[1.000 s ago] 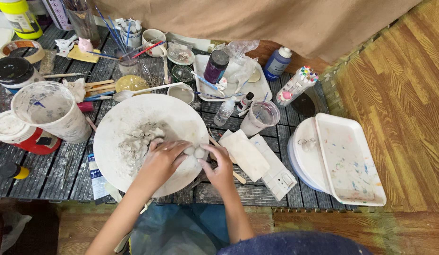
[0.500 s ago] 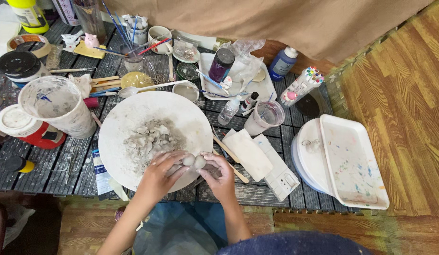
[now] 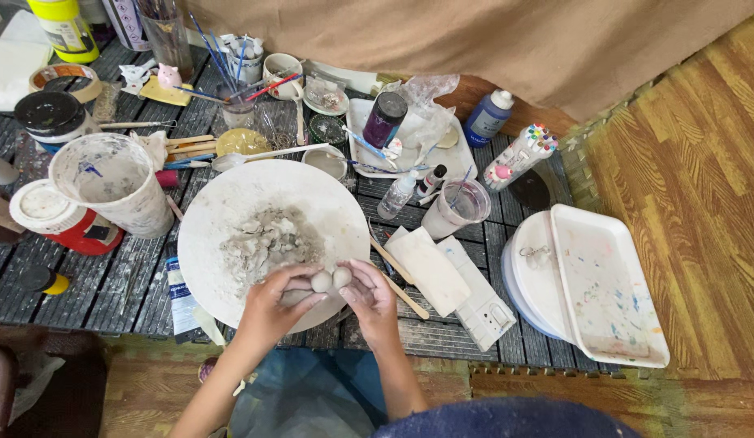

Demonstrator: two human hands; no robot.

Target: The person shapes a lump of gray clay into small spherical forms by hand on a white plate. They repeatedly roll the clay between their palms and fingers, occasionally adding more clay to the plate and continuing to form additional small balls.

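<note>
A: What are the hands doing?

B: Both are working at the near edge of a round white board point(image 3: 231, 219) lying on a dark slatted tabletop point(image 3: 93, 284). The left hand point(image 3: 281, 298) is curling around a small grey clay ball point(image 3: 321, 281), and the right hand point(image 3: 369, 294) is closing on a second clay ball point(image 3: 342, 276) touching the first. A rough clay heap point(image 3: 267, 242) is sitting mid-board, just beyond the fingers.

A: What might be going wrong here?

B: The balls are being held right over the board's front rim, so a loosened grip would probably be sending one off the tabletop toward the person's lap. Wet clay could also be smearing onto the wooden tools point(image 3: 399, 278) lying just beside the right hand.

A: How much room is there?

B: Little. A spattered white tub point(image 3: 117, 185) is standing against the board's left side, a clear cup point(image 3: 455, 207) and small bottles are crowding the far right, and a white tray point(image 3: 604, 284) is overhanging the tabletop's right end. The open space is lying toward the person.
</note>
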